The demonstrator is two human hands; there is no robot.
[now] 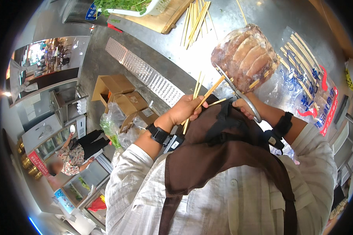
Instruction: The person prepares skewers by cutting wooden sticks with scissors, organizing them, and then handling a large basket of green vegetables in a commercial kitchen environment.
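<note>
My left hand (186, 110) is closed around several wooden skewers (212, 88), some pointing up and one toward the right. My right hand (243, 108) grips the handle of metal scissors (243, 98), whose blades reach up-left beside the tips of the held skewers. Just beyond the blades, a frozen block of squid (247, 57) rests on the metal table, with pieces of skewer at its lower edge. More skewers (300, 57) lie on a printed clear plastic bag (317, 100) to the right. Whether the blades touch a skewer I cannot tell.
Loose skewers (194, 23) lie farther back on the metal table (176, 55). A wooden board (164, 25) carries a white basket (154, 8) of green herbs. Cardboard boxes (120, 94) and plastic bags stand on the floor at left. A person (73, 155) is farther left, by a counter.
</note>
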